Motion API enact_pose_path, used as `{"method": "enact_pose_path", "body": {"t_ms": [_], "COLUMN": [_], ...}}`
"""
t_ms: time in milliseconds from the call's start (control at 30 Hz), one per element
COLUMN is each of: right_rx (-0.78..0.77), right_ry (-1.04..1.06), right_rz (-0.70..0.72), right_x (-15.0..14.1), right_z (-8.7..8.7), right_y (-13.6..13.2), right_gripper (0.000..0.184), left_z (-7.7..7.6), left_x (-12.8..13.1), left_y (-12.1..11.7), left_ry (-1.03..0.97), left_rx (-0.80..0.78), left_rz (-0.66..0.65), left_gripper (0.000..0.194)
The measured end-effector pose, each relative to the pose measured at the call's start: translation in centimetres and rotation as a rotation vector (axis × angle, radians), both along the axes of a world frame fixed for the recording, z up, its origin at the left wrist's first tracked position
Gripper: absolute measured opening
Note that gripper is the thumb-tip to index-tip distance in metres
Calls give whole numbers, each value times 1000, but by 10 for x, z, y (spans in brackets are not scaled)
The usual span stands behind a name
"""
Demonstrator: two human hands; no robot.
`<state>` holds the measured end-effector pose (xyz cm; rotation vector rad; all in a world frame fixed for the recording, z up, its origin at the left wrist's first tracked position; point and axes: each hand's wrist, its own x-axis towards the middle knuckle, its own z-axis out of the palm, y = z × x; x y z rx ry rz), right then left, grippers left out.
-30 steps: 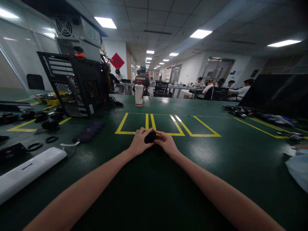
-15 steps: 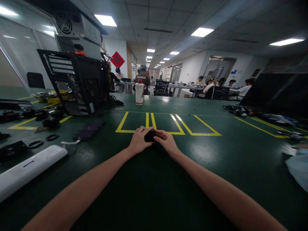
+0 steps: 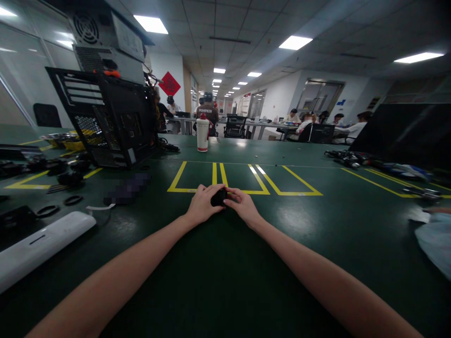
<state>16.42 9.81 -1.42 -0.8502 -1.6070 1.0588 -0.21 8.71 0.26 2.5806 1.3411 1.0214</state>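
Note:
A small dark rounded part [image 3: 219, 197] sits between my two hands, in front of the yellow tape marks [image 3: 220, 191]; its exact kind is not clear. My left hand [image 3: 203, 204] is closed round its left side, thumb below and fingers over the top. From the right, my right hand [image 3: 243, 206] pinches the same part with thumb and fingertips. Much of the part is hidden by the fingers. Both forearms reach forward over the green table [image 3: 225, 272].
On the left stand an open black computer case [image 3: 120, 119] and a white power strip [image 3: 45, 246], with several black parts and rings around. A white cup [image 3: 202, 134] with a red top stands ahead. Cables [image 3: 347, 158] and a co-worker's sleeve [image 3: 435, 239] are at right.
The whole view has shifted slightly, with things sitting a little higher and further left. Both hands keep their hold on the dark part; its dark face shows a bit more.

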Motion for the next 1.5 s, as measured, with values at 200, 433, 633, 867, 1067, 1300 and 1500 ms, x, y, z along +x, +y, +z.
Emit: {"method": "enact_pose_path", "body": {"t_ms": [200, 433, 633, 867, 1067, 1300, 1500], "right_rx": [-95, -142, -179, -196, -219, -246, -267], "right_ry": [82, 163, 97, 127, 124, 136, 125], "right_rz": [54, 47, 113, 58, 95, 84, 142], "right_x": [-2, -3, -1, -2, -2, 0, 1], "right_z": [4, 3, 7, 4, 2, 6, 8], "right_y": [-4, -1, -4, -2, 4, -1, 0], "right_gripper": [39, 24, 33, 30, 35, 31, 37], "left_z": [-3, -1, -2, -2, -2, -2, -2], "left_x": [0, 0, 0, 0, 0, 0, -1], "left_y": [1, -2, -2, -2, 0, -1, -1], "left_ry": [-3, 16, 15, 12, 10, 14, 17], "left_rx": [35, 38, 59, 67, 64, 54, 54], "left_rz": [36, 60, 58, 59, 58, 61, 62], "left_gripper": [61, 60, 60, 59, 59, 59, 59]}}
